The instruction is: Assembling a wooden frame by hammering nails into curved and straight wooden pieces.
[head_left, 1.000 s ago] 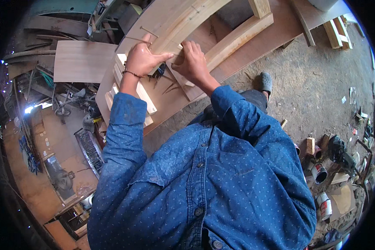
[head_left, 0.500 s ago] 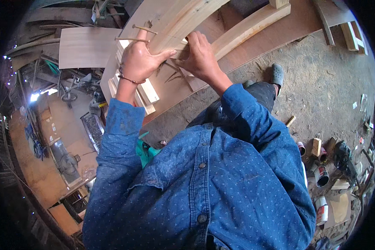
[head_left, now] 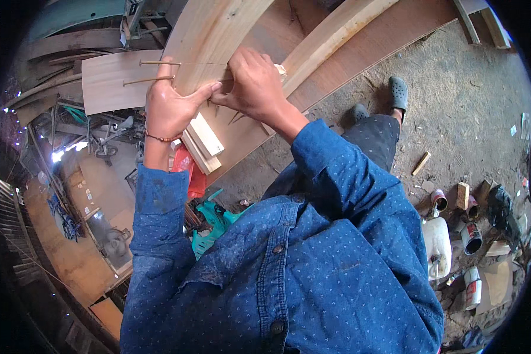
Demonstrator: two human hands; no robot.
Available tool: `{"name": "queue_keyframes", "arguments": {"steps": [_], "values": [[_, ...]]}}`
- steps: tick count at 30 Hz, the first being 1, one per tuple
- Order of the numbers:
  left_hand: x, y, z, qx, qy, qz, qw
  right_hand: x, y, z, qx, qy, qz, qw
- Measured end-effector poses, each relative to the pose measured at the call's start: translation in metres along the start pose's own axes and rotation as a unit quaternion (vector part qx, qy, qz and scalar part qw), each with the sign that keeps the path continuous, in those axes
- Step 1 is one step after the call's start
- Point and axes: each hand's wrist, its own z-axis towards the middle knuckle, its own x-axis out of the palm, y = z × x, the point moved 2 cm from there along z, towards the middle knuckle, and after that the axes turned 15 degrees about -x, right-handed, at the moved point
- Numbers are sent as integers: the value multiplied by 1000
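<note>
A pale wooden beam [head_left: 215,35] comes down from the top of the view, and both my hands are at its near end. My left hand [head_left: 172,105] wraps around the left edge of that end, thumb pointing right. Two long nails, an upper nail [head_left: 159,63] and a lower nail [head_left: 147,80], stick out leftward from the beam's edge beside my left fingers. My right hand [head_left: 255,85] grips the beam's right side with curled fingers. The two thumbs nearly meet at the beam's end. A small wood end [head_left: 281,72] shows behind my right knuckles.
Another timber [head_left: 336,32] lies on the brown plywood sheet [head_left: 336,74] to the right. Short wood offcuts [head_left: 205,137] rest below my left hand. A teal plastic object [head_left: 215,224] is beside my body. Cans [head_left: 471,236] and a white jug [head_left: 436,248] stand on the dirt floor.
The hands and the beam's end appear lower and further left in the view. The nails now point more level, and more of the floor shows at right.
</note>
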Motion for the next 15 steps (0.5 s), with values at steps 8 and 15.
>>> {"name": "queue_keyframes", "arguments": {"steps": [8, 15], "values": [[-3, 7, 1, -3, 5, 28, 1000, 0, -2, 1, -9, -21, 25, 999], [-11, 12, -1, 0, 40, 66, 997, -5, -2, 2, -4, 13, 38, 999]]}}
